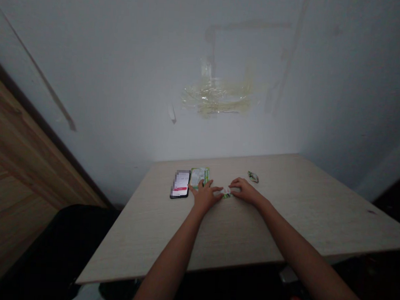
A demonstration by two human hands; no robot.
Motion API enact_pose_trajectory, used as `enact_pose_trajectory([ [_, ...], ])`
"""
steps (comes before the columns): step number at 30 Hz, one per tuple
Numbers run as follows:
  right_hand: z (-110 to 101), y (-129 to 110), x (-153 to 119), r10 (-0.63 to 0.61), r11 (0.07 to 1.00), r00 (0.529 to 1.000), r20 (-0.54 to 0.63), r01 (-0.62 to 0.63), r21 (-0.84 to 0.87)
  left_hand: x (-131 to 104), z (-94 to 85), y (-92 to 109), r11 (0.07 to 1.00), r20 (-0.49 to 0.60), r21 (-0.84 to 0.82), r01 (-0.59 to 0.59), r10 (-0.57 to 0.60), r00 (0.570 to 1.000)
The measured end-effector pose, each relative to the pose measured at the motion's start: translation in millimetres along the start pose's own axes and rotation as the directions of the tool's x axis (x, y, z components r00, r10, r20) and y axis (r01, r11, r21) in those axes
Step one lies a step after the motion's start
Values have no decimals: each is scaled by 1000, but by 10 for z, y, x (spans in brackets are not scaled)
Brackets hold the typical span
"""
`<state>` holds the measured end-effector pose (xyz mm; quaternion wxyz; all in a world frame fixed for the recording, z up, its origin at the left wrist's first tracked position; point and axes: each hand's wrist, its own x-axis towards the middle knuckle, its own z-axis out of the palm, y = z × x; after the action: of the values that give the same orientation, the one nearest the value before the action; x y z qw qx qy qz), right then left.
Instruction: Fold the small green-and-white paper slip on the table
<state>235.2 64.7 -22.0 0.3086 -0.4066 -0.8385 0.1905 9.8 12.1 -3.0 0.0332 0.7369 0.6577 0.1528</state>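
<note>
Head view: we've got both hands out near the far middle of the tabletop (283, 224), working on one small packet (226, 192) pinched between them. Packet is white with a green edge and lies flat on the wood, touching both hands. It looks like thin foil or plastic film, so we judge it very light, floppy, probably a bit slick; it'd crumple rather than break. Best hold in our view is a fingertip pinch on the end edges, one per hand, since the middle would just buckle. Left hand (205, 196) lies palm down, fingers (209, 184) spread and mostly flat; the thumb side meets the packet's left end, and the spread fingertips overlap the near edge of a green-and-white pouch (199, 176) just behind. Whether that hand truly pinches the packet or only pins it down, we cannot tell at this size. Right hand (245, 190) is curled, fingers drawn in close together, tips on the packet's right end; looks like a light pinch, not a fist. A phone (180, 183) lies face up just left of the pouch, screen lit, touching or nearly touching it. A small crumpled green wrapper (253, 176) sits apart, beyond the right hand. Wall (123, 76) behind carries old yellowed tape (218, 97). Light is dim, detail on the packet is poor.
</note>
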Motion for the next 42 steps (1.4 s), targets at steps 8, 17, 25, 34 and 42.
enact_pose_trajectory([
  [8, 9, 171, -10, -11, 1000, 997, 71, 10, 24, 0, 29, -22, 999, -20, -34, -7, 6, 1000],
  [17, 1, -1, -64, -108, 992, 994, 7, 108, 58, -30, 53, -2, 999, -104, -17, -37, 35, 994],
  [25, 47, -64, -5, -209, 978, 978, -25, 209, -10, -50, 71, 49, 996, -229, 32, -82, 87, 970],
  [34, 31, -119, 20, -188, 981, 982, -12, 188, -46, -25, 54, 13, 993, -170, -48, -106, 97, 981],
  [42, 45, -123, 22, -135, 989, 991, 12, 135, -65, -5, 5, -3, 992, -76, -81, -93, 87, 993],
])
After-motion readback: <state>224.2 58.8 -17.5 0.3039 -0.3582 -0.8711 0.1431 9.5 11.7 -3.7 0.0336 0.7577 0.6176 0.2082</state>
